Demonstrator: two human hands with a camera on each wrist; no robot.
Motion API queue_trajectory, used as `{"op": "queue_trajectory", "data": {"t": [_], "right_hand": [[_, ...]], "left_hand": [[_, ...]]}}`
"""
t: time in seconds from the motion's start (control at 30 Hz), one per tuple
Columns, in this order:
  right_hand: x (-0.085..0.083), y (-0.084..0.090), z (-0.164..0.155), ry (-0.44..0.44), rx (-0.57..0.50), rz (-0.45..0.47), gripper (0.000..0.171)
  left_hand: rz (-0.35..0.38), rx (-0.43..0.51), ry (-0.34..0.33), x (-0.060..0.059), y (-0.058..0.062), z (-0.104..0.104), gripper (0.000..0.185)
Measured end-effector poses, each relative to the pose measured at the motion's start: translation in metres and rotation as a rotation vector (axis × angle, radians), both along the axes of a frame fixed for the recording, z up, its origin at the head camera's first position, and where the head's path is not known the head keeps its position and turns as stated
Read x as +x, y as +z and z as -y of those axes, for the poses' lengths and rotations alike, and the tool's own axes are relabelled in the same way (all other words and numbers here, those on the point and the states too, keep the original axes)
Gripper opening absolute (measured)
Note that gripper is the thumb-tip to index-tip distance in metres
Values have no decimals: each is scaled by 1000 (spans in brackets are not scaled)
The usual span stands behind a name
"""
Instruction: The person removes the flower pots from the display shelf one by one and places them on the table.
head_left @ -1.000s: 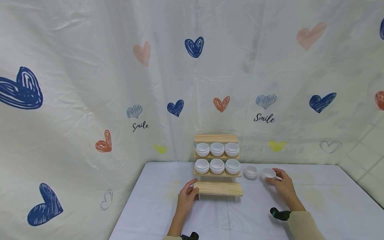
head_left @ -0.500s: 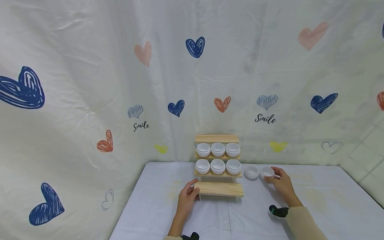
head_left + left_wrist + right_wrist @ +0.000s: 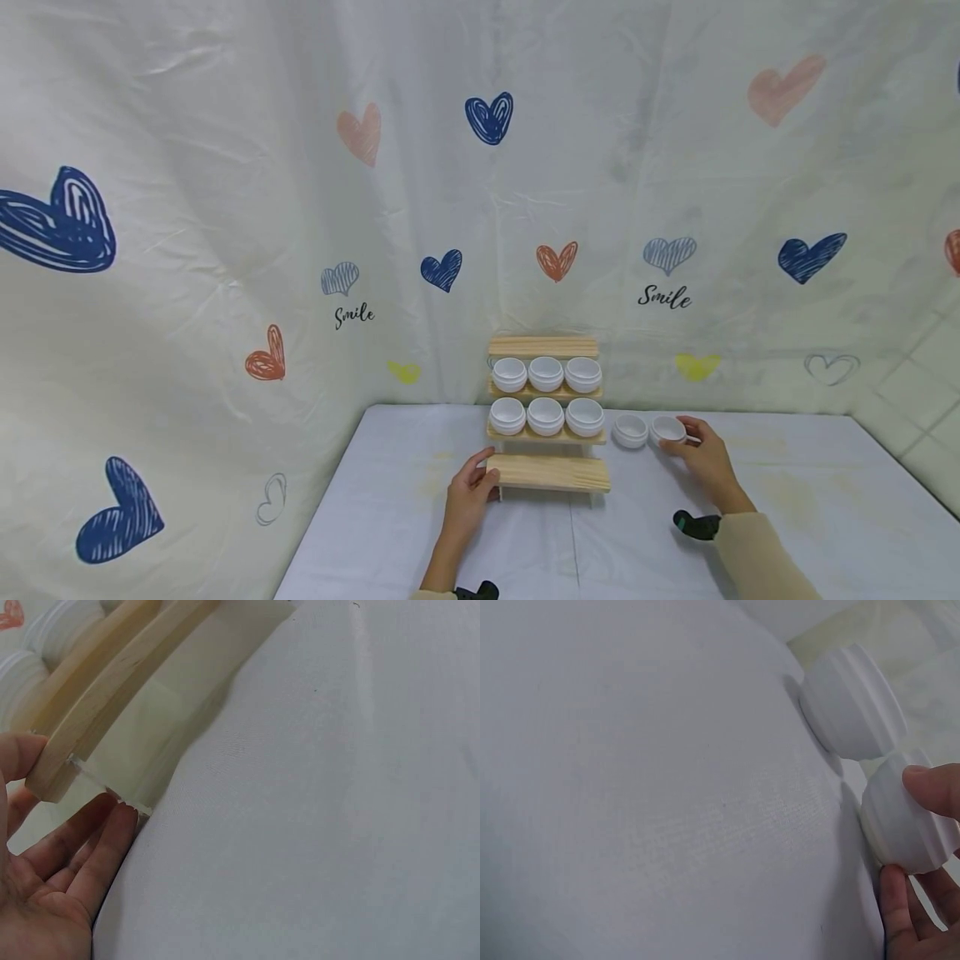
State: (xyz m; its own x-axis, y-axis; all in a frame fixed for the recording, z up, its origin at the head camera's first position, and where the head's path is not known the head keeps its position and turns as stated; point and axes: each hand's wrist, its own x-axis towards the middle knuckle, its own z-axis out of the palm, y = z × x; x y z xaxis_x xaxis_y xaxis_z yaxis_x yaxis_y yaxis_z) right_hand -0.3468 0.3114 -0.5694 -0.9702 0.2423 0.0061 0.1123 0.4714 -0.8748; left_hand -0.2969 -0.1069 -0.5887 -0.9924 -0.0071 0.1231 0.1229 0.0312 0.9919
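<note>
In the head view, my left hand (image 3: 469, 498) grips the left end of the lowest wooden board (image 3: 551, 473) of a tiered display stand. The left wrist view shows the thumb on that board (image 3: 112, 697), with other fingertips by its clear leg (image 3: 105, 784). My right hand (image 3: 703, 460) pinches a small white ribbed bowl (image 3: 667, 430) between thumb and fingers, upright at the tabletop. Right beside it, to its left, stands a matching white bowl (image 3: 630, 431). In the right wrist view the held bowl (image 3: 904, 817) sits close against its neighbour (image 3: 849, 703).
Two middle boards of the stand carry white bowls (image 3: 546, 416) in rows of three; the top board (image 3: 543, 347) and the lowest bear none. A white cloth (image 3: 637, 533) covers the table. Behind hangs a white curtain (image 3: 480, 192) printed with hearts.
My right hand has moved the held bowl slightly left, up beside the other loose bowl, and then stayed there. The left hand keeps its grip on the stand.
</note>
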Motion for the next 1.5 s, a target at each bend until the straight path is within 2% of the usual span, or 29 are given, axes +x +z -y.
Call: {"op": "queue_trajectory", "data": {"t": [0.4,0.73,0.87,1.13,1.5], "right_hand": [[0,-1,-2,39,-15,0,80],[-1,-3,-3,66,49,-6,79],[-1,-5,-5,75,45,16,80],[1,0,-7,104,48,16,84],[-1,-3,-5,90,23,32,83]], "left_hand": [[15,-14,16,-2,0,-1,42],[8,6,3,2,2,1,42],[12,13,3,2,0,0,42],[3,-33,9,-2,-5,0,43],[3,-43,30,-2,-4,-2,43]]}}
